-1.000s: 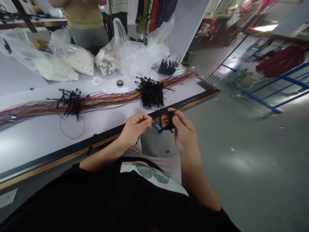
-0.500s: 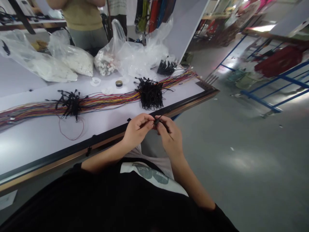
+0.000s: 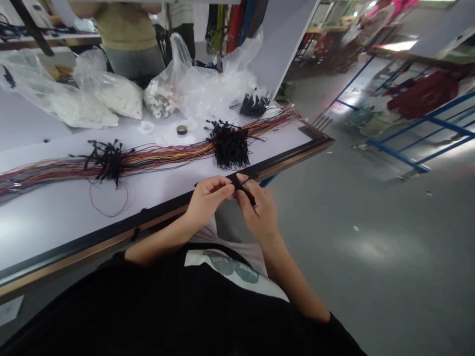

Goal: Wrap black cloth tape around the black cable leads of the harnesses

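My left hand [image 3: 210, 198] is closed, thumb and fingertips pinched at one end of a small black strip [image 3: 247, 191]. My right hand [image 3: 261, 210] also grips this strip between thumb and forefinger, and part of it runs down inside the fingers. Whether it is tape or cable cannot be made out. Both hands meet over the table's front edge [image 3: 178, 201]. Just beyond them lies a thick bunch of black looped leads [image 3: 232, 148] on a long bundle of coloured wires [image 3: 166, 155].
A second black cluster of leads [image 3: 106, 160] lies farther left on the wires. Clear bags of white parts [image 3: 122, 96] line the back, with a tape roll [image 3: 181, 129] before them. Across the table stands a person [image 3: 128, 34]. A blue-framed trolley [image 3: 401, 153] is at the right.
My right hand's fingers have shifted on the black strip, and more of it shows between thumb and forefinger. My left hand keeps its pinch and has moved slightly left.
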Tool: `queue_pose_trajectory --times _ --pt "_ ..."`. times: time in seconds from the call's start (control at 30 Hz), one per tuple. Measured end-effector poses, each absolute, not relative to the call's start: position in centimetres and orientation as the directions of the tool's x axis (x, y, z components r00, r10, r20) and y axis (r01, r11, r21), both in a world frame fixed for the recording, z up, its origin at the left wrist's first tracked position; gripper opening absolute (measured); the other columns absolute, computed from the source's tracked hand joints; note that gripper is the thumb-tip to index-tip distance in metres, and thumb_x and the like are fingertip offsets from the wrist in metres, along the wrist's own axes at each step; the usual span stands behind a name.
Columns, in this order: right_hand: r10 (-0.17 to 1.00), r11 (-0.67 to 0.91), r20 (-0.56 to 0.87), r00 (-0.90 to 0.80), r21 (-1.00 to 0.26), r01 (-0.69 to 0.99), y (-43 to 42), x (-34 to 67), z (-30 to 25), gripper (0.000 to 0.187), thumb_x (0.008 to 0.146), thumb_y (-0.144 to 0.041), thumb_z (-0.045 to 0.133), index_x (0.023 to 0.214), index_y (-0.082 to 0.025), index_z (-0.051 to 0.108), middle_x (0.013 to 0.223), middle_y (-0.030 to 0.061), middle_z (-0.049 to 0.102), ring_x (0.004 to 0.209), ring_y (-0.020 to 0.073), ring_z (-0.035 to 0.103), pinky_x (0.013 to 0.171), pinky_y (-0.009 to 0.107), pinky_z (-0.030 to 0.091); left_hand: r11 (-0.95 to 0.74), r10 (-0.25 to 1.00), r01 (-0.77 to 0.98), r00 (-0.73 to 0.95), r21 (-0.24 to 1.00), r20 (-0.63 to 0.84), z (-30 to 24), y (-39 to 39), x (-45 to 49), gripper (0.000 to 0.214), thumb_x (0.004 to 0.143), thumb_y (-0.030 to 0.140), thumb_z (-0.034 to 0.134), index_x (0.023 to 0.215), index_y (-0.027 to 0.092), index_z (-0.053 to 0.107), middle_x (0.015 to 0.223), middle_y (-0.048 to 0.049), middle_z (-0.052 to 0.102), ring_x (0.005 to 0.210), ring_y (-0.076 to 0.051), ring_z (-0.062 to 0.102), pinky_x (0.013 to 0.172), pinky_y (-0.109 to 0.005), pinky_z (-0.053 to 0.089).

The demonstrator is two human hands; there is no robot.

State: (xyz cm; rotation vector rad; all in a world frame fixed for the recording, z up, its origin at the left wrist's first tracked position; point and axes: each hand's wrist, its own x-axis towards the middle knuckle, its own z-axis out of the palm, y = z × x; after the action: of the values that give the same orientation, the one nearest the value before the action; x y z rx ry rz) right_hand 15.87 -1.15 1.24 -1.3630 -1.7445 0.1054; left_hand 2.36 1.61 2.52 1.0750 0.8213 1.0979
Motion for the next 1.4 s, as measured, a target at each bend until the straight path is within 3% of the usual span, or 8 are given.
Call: queue_pose_trajectory --times 0.23,0.43,0.57,0.67,0.9,1.1,1.23,1.4 --pt "0.568 0.532 0.781 -0.260 -0.106 0.840 -0.2 16.5 1.4 0.035 0.084 -0.010 0.043 0.113 -0.023 0.057 0.094 0.0052 0.072 0.089 0.0184 0.063 0.084 0.037 0.042 0.427 0.833 -0.348 0.511 0.835 -0.213 2.4 2.8 2.0 0.020 0.063 0.020 0.067 0.058 0.014 0.048 0.046 0.0045 0.049 0.032 0.000 0.029 0.033 -0.015 0.014" --pt "0.578 0.708 0.807 -0.118 -0.425 0.564 0.4 16.1 0.2 0.026 0.087 -0.016 0.042 0.106 -0.026 0.057 0.105 0.0056 0.069 0.104 0.0195 0.061 0.094 0.042 0.044 0.691 0.557 -0.225 0.771 0.687 -0.308 1.7 3.5 1.7 0.025 0.067 0.020 0.062 0.053 0.015 0.043 0.038 0.0084 0.034 0.026 0.000 0.020 0.030 -0.016 0.013" --pt "0.766 0.639 0.632 -0.118 -0.728 0.250 0.1 16.4 0.3 0.022 0.083 -0.034 0.056 0.103 -0.027 0.061 0.127 0.0057 0.057 0.115 0.0225 0.055 0.094 0.041 0.046 0.503 0.769 -0.405 0.614 0.764 -0.181 1.4 3.0 2.3 0.019 0.062 0.021 0.069 0.063 0.015 0.051 0.047 0.0066 0.045 0.032 -0.001 0.029 0.034 -0.015 0.018" --pt "0.823 0.547 0.565 0.057 -0.816 0.188 -0.2 16.6 0.8 0.014 0.081 -0.036 0.058 0.088 -0.027 0.066 0.105 0.0035 0.064 0.096 0.0194 0.061 0.084 0.038 0.049 0.277 0.887 -0.447 0.460 0.851 -0.048 1.2 2.8 2.4 0.021 0.060 0.026 0.072 0.068 0.016 0.055 0.054 0.0042 0.051 0.042 -0.004 0.041 0.040 -0.016 0.028" --pt "0.814 0.388 0.553 0.177 -0.745 0.543 -1.0 16.2 2.2 0.009 0.078 -0.032 0.061 0.075 -0.024 0.066 0.075 0.0002 0.065 0.073 0.0160 0.059 0.071 0.032 0.047 -0.215 0.857 -0.089 0.460 0.973 0.232 1.6 3.2 1.5 0.014 0.069 0.023 0.063 0.080 0.018 0.056 0.065 0.0028 0.056 0.060 -0.009 0.051 0.061 -0.022 0.041" --pt "0.862 0.277 0.460 0.214 -0.779 0.562 -0.9 15.3 1.4 0.012 0.083 -0.033 0.054 0.081 -0.023 0.062 0.079 0.0012 0.068 0.072 0.0163 0.063 0.067 0.030 0.049 -0.389 0.907 0.186 0.250 0.902 0.340 0.6 2.3 2.6 0.005 0.075 0.017 0.053 0.070 0.019 0.055 0.072 0.0009 0.060 0.065 -0.010 0.054 0.067 -0.023 0.041" --pt "0.776 0.337 0.601 0.194 -0.654 0.677 -0.9 15.5 1.1 0.011 0.085 -0.029 0.050 0.082 -0.023 0.059 0.084 0.0036 0.069 0.080 0.0176 0.064 0.072 0.032 0.049 -0.178 0.952 -0.099 0.233 0.979 0.197 0.6 2.1 2.7 0.023 0.069 0.024 0.064 0.088 0.018 0.052 0.079 0.0003 0.061 0.067 -0.009 0.056 0.064 -0.022 0.042" --pt "0.784 0.429 0.615 0.083 -0.633 0.645 -1.5 15.2 1.4 0.010 0.085 -0.026 0.050 0.080 -0.024 0.058 0.086 0.0024 0.069 0.081 0.0169 0.064 0.073 0.032 0.048 0.273 0.837 -0.336 0.545 0.901 -0.050 1.1 2.9 2.2 0.048 0.059 0.052 0.070 0.084 0.016 0.052 0.062 0.0031 0.051 0.043 -0.005 0.041 0.039 -0.019 0.023"
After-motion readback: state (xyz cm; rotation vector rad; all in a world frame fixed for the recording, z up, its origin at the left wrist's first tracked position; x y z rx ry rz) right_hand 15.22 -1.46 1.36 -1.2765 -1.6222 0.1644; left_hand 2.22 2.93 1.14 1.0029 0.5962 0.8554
